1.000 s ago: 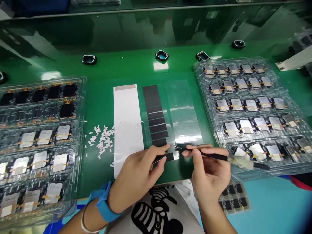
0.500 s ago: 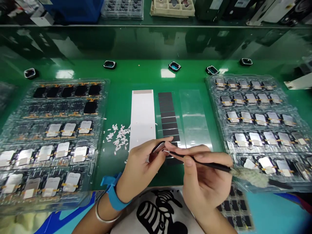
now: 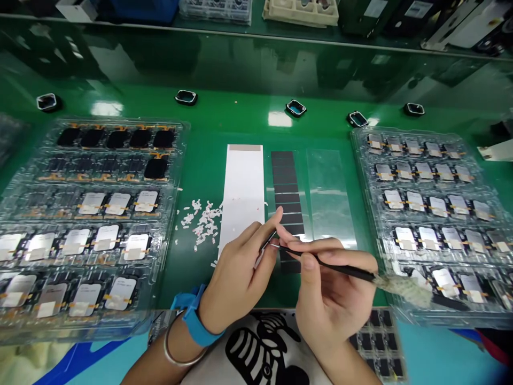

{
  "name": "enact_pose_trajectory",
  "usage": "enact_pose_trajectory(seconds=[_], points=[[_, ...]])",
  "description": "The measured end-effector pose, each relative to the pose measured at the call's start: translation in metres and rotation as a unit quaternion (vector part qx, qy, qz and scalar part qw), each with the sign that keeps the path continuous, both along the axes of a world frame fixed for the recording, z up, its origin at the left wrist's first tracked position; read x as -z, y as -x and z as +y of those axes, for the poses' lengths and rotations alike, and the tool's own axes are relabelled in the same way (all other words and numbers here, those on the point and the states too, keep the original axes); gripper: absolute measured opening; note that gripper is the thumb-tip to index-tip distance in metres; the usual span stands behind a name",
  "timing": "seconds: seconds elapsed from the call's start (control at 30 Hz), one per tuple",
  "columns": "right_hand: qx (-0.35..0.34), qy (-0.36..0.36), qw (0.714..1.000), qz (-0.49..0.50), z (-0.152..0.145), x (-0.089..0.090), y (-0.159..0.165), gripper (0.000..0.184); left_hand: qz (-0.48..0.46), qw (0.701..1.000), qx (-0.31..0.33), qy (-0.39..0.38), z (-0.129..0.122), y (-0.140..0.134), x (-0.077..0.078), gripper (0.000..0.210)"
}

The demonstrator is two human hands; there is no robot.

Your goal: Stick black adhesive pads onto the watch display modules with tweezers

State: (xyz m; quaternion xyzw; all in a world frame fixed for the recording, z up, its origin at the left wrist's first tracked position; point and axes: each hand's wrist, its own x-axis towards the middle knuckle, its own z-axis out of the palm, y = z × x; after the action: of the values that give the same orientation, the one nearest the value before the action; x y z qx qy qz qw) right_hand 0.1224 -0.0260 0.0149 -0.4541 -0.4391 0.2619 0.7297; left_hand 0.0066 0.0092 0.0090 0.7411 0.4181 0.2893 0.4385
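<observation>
My left hand (image 3: 236,275), with a blue band on its wrist, is closed on a small dark-edged screen module (image 3: 267,240), mostly hidden by the fingers and seen tilted. In my right hand (image 3: 334,299) is a slim black hand tool (image 3: 344,270), gripped like a pen, with a fine metal tip and a pale wrapped section towards its back end. The tip meets the left fingertips at the module; whether it touches the module I cannot tell. Just beyond both hands lie a white sheet (image 3: 243,187) and a strip of black pieces (image 3: 285,182).
A clear tray (image 3: 170,214) at left and another tray (image 3: 363,214) at right hold several screen modules. White scraps (image 3: 205,222) lie left of the sheet. A clear film (image 3: 331,198) lies on the green mat. Several watch cases, including one case (image 3: 295,108), stand farther back.
The view has shifted slightly, so the bench things appear farther right. My left hand has turned a little, and less of the module shows. The tool tip stays at the left fingertips.
</observation>
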Motion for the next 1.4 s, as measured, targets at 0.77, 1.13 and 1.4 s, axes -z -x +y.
enact_pose_trajectory(seconds=[0.77,1.13,1.4], points=[[0.023,0.094,0.992,0.081,0.0047,0.0062,0.0022,0.012,0.003,0.999,0.005,0.038,0.0004,0.0030,0.0017,0.052],[0.019,0.090,0.992,0.089,0.0059,0.0086,0.0021,0.013,0.007,0.999,0.002,0.042,0.0008,0.0030,0.0038,0.052],[0.012,0.090,0.990,0.105,0.0067,0.0094,0.0018,0.014,0.016,0.999,0.000,0.041,0.0009,0.0029,0.0030,0.052]])
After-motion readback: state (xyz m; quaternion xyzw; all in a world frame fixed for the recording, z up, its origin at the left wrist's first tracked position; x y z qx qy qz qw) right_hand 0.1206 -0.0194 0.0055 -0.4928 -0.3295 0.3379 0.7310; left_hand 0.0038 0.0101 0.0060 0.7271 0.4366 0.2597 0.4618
